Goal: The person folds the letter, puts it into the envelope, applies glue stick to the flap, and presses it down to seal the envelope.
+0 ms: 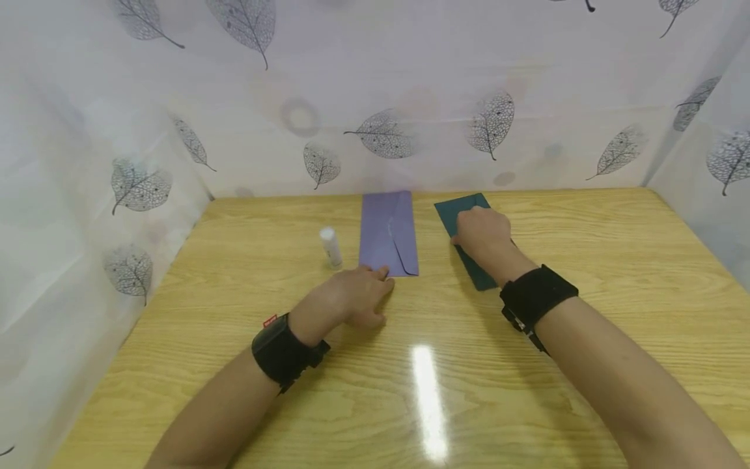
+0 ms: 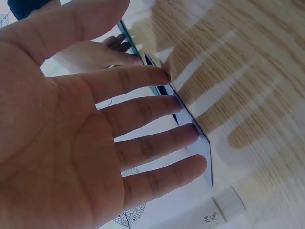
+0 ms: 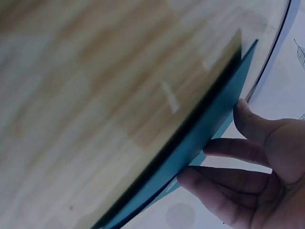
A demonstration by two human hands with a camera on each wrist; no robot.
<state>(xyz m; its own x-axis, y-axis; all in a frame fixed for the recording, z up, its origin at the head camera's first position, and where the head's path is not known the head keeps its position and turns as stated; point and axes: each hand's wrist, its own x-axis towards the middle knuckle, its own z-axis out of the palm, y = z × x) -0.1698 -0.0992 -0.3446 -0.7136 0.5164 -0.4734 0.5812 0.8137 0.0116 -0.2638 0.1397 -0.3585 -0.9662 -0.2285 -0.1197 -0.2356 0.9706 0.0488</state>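
A purple envelope [image 1: 377, 228] lies flap side up on the table, and the fingertips of my left hand [image 1: 357, 296] touch its near edge. In the left wrist view the fingers of that left hand [image 2: 100, 124] are straight and spread. Farther right is a dark green envelope [image 1: 482, 279], set at a slant, which my right hand [image 1: 485, 234] holds from above. The right wrist view shows the thumb at one edge of the green envelope [image 3: 202, 126] and curled fingers on its upper face. Part of it is hidden under the hand.
A white glue stick [image 1: 331, 247] stands left of the purple envelope. The wood-grain table [image 1: 615, 260] ends at a pale leaf-printed curtain [image 1: 433, 78] along the back and sides. A bright reflection [image 1: 430, 404] shows on the tabletop near the front.
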